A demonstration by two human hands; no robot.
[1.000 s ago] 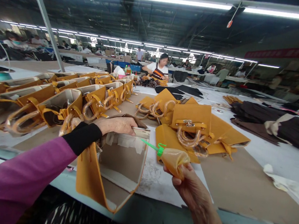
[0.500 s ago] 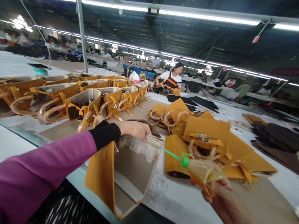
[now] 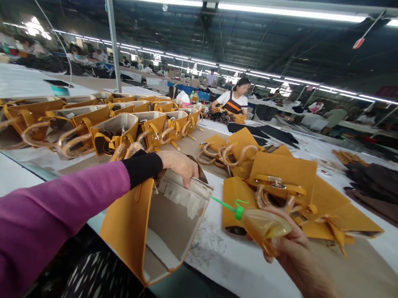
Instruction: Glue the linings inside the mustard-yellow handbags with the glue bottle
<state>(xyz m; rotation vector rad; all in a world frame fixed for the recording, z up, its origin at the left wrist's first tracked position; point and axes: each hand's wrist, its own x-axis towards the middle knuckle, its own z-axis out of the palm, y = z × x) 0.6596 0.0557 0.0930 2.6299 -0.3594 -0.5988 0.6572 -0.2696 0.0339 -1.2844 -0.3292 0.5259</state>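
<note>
My left hand (image 3: 180, 166) grips the upper edge of a mustard-yellow handbag (image 3: 124, 229), which lies tilted at the table's front edge with its open mouth facing me. Its beige lining and a pale strip inside the rim show. In my right hand (image 3: 291, 239) is a clear squeeze bottle (image 3: 262, 224) of yellowish liquid with a green cap and a thin green nozzle. The nozzle tip points left, at the bag's upper right rim; whether it touches cannot be made out. My left fingertips curl over the rim, and the thumb is hidden.
Rows of yellow handbags (image 3: 116, 128) with wrapped handles stand at the left. More yellow bags (image 3: 282, 169) lie piled at the right, beyond the bottle. Dark fabric (image 3: 383, 187) lies far right. A metal pole (image 3: 112, 31) rises behind the rows. A co-worker (image 3: 236, 98) is across the table.
The bottle has moved slightly left, bringing its nozzle to the bag's rim. The held bag has shifted a little left and up. The camera view has tilted slightly.
</note>
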